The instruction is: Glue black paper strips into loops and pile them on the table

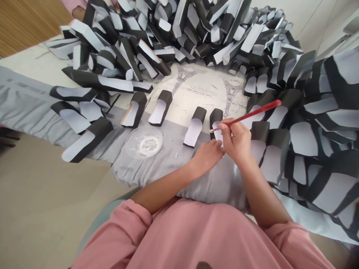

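Note:
My right hand (237, 140) pinches a thin red paintbrush (256, 113) whose pale tip is over a small black-and-white paper slipper (215, 116). The fingers of my left hand (209, 155) are closed at that slipper's near end; they partly hide it. Just to the left stands a similar paper slipper (194, 129), black at the toe with a white inside. A clear round dish (144, 142) with smeared white paste, apparently glue, lies farther left. Beyond it are two more slippers, one (160, 108) nearer the middle and another (134, 111) beside it.
A big heap of black-and-white paper slippers (196, 30) fills the table's back. More stand in rows at right (276, 157), and several lie at left (86, 140). Grey cloth (171, 168) drapes the front edge. At the top left, another person's pink sleeve (74, 3) shows.

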A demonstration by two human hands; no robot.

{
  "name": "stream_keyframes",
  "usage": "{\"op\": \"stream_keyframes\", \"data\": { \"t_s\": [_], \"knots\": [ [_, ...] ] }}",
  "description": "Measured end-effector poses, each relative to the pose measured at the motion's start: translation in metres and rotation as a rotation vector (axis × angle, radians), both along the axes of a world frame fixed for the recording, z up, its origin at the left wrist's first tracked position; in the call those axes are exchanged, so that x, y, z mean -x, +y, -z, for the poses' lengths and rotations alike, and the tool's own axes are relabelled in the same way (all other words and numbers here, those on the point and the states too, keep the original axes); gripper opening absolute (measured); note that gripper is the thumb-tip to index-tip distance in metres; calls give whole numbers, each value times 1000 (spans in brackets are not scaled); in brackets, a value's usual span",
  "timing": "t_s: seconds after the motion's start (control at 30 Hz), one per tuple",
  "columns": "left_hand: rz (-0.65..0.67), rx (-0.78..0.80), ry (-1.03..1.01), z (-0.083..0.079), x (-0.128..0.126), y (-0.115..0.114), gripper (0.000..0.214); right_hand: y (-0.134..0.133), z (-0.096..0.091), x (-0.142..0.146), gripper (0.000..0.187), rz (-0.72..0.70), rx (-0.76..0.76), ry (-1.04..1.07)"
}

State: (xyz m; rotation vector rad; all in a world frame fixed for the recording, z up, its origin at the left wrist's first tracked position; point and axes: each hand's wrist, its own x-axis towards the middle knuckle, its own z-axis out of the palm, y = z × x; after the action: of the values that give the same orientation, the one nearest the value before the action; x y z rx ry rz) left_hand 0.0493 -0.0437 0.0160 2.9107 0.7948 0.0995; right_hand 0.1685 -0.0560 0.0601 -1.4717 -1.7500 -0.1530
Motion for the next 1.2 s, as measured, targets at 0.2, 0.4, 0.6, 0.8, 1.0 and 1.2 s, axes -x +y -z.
{"op": "stream_keyframes", "data": {
  "t_s": [0.2, 0.4, 0.6, 0.8, 1.0, 1.2],
  "knots": [
    [-4, 2, 20, -8, 4, -3, 25, -7, -12, 4, 29, -39, -92, 115],
    [-122, -107, -84, -24, 43, -14, 37, -21, -31, 1, 19, -25, -110, 140],
    [-342, -119, -202, -18, 88, 2, 22, -47, 7, -4, 15, -78, 57, -116],
    [-328, -46, -214, 4, 88, 11, 17, -59, 69, -2, 32, -21, 251, -291],
    [-277, -36, -258, 13, 76, 9, 20, -51, 80, 6, 29, -76, 318, -251],
    [-196, 33, -266, 14, 72, 7, 20, -50, 83, 14, 27, -110, 291, -161]
  ]
}}
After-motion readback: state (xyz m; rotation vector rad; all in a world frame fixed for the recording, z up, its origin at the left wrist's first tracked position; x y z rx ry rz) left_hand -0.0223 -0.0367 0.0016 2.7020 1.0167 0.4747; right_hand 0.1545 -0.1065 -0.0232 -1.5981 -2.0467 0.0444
